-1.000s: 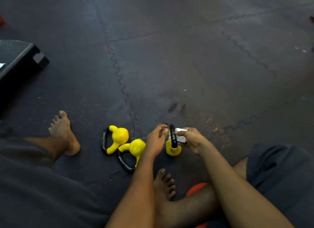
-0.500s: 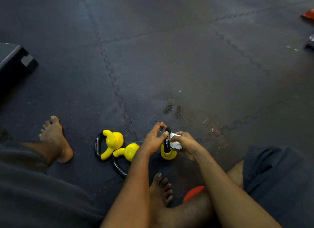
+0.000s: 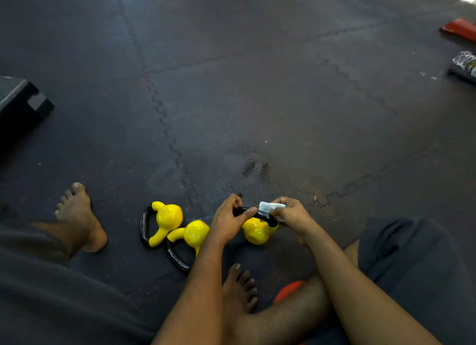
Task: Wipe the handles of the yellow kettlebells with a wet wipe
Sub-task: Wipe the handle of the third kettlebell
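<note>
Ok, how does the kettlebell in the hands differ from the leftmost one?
The held kettlebell has its black handle uppermost; the leftmost kettlebell lies on its side, handle pointing left. The left hand grips the held kettlebell's handle and the right hand presses a wet wipe to it; no hand touches the leftmost kettlebell. Both have yellow bodies and black handles.

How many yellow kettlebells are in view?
3. The left kettlebell and the middle kettlebell lie on their sides. The third kettlebell is gripped at its handle by the left hand; the right hand holds the wet wipe on it.
</note>
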Demonstrator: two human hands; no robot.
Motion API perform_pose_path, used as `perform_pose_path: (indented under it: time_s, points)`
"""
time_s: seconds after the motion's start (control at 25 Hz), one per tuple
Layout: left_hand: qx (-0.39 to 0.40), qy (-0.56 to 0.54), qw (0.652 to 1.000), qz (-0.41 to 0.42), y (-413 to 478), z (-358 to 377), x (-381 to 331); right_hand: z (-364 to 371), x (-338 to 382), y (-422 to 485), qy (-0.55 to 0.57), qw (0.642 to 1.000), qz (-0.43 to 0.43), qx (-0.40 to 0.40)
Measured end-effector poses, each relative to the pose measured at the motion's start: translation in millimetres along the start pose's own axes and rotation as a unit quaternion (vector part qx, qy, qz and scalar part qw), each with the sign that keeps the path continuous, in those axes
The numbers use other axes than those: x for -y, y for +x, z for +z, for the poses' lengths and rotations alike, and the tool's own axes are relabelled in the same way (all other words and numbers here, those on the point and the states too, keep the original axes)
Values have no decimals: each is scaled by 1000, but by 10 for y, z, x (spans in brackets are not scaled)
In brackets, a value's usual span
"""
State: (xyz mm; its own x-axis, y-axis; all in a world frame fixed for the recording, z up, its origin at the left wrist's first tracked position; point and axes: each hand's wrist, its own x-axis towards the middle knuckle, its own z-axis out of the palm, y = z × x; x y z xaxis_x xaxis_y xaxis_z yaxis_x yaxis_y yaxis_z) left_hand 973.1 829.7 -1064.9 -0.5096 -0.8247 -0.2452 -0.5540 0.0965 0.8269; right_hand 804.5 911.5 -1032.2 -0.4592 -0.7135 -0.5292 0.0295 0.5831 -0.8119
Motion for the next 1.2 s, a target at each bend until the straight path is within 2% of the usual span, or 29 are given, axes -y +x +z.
perform_pose_path:
  time_s: [0.16, 0.28, 0.44, 0.52, 0.64, 0.76, 0.84, 0.96, 1.04, 1.12, 1.2]
  points:
    - [4, 63, 998, -17, -81, 22, 47, 49, 3, -12, -42, 990, -103, -83]
    - [16, 121, 991, -54, -136, -39, -2, 161, -19, -130, -98, 967, -174, -160]
    - [38, 102, 988, -109, -214, -22, -53, 482, -129, -300, -177, 939, -239, -170]
    - [44, 60, 988, -137, -210, -23, -39, 490, -157, -289, -206, 932, -237, -182]
    - [48, 43, 991, -120, -175, -11, -42, 400, -155, -205, -204, 936, -185, -221]
    - [49, 53, 994, -86, -129, 123, -70, 494, -190, -217, -227, 922, -258, -180]
    - [57, 51, 995, -69, -121, 216, -100, 509, -191, -207, -250, 908, -275, -191]
    - [70, 8, 997, -35, -125, 295, -154, 370, -131, -129, -207, 931, -192, -234]
    - [66, -32, 997, -28, -156, 294, -208, 275, -132, -133, -202, 937, -171, -230]
    - [57, -39, 997, -35, -162, 272, -178, 277, -168, -195, -243, 926, -220, -186]
    - [49, -45, 997, -41, -163, 241, -136, 340, -210, -251, -310, 897, -281, -142]
